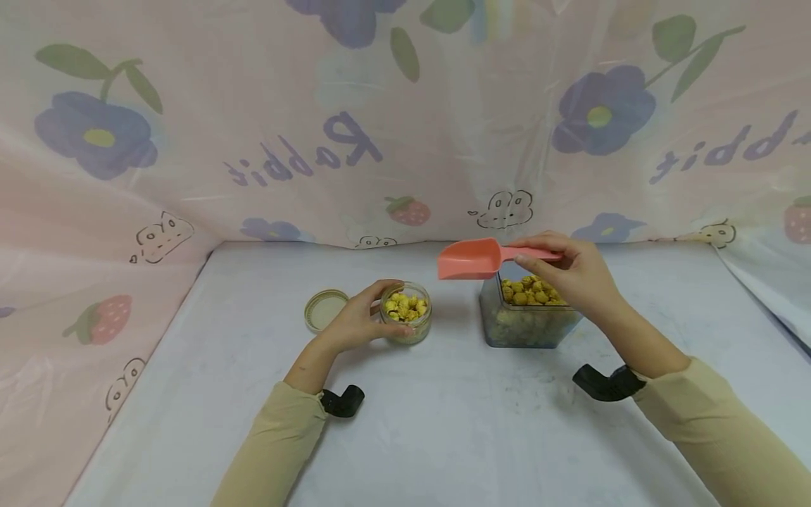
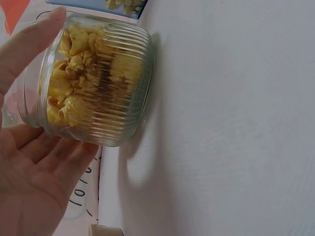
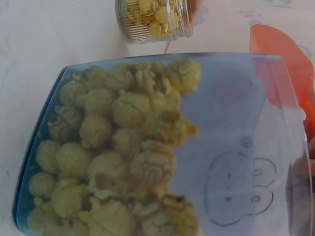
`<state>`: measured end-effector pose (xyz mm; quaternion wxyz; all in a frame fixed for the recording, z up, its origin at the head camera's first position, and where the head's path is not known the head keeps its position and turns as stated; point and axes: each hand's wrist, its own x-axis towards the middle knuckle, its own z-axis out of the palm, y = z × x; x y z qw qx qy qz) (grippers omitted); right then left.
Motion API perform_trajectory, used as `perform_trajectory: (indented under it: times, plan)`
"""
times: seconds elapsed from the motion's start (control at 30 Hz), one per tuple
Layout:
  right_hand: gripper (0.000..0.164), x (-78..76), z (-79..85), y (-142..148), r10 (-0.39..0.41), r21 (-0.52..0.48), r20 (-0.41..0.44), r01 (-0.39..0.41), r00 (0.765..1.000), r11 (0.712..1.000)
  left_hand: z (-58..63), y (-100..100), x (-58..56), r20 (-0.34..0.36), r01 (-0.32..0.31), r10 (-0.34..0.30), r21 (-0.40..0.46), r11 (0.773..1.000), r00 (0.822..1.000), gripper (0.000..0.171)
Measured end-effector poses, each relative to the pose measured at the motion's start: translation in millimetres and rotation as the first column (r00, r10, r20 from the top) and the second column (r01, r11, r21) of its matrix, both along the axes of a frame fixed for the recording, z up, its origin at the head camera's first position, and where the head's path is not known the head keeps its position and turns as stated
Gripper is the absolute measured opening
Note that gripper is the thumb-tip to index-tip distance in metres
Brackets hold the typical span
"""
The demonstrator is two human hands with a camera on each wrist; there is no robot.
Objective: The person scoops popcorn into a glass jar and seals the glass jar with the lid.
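My left hand [image 1: 356, 320] holds a clear glass jar [image 1: 415, 334] from its left side, thumb and fingers around it. Yellow popcorn [image 1: 404, 307] sits inside the jar, also visible through the ribbed wall in the left wrist view. A pink scoop [image 1: 470, 260] is in my right hand [image 1: 579, 276], pinched by its handle. Its bowl points left, held above the table between the jar and a clear plastic box [image 1: 521, 332], and looks empty. Popcorn [image 1: 531, 290] partly fills the box; the right wrist view shows it through the wall [image 3: 241, 132].
A round lid [image 1: 326, 310] with a gold rim lies on the table behind my left hand. The white tabletop [image 1: 443, 422] ends at a pink patterned curtain [image 1: 431, 141] at the back and sides. Black wrist mounts [image 1: 608, 384] project from the sleeves.
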<state>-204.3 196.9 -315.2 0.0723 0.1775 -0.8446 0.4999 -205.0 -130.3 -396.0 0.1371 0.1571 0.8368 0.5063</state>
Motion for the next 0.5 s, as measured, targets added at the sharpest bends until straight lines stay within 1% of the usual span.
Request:
perform_trajectory:
  times: [0.2, 0.3, 0.5]
  plan:
    - [0.026, 2.8, 0.0, 9, -0.021, -0.032, -0.015, 0.02, 1.0, 0.999, 1.6, 0, 1.3, -0.003, 0.005, -0.005, -0.001, 1.0, 1.0, 0.08]
    - [0.027, 4.4, 0.4, 14, -0.043, -0.041, -0.011, 0.043, 0.999, 0.998, 1.9, -1, 1.5, -0.004, 0.009, -0.009, 0.001, 1.0, 1.0, 0.081]
    - [0.028, 9.4, -0.1, 26, -0.117, -0.016, 0.019, 0.117, 0.993, 0.993, 0.7, -1, 1.1, 0.002, 0.012, -0.012, 0.007, 1.0, 1.0, 0.081]
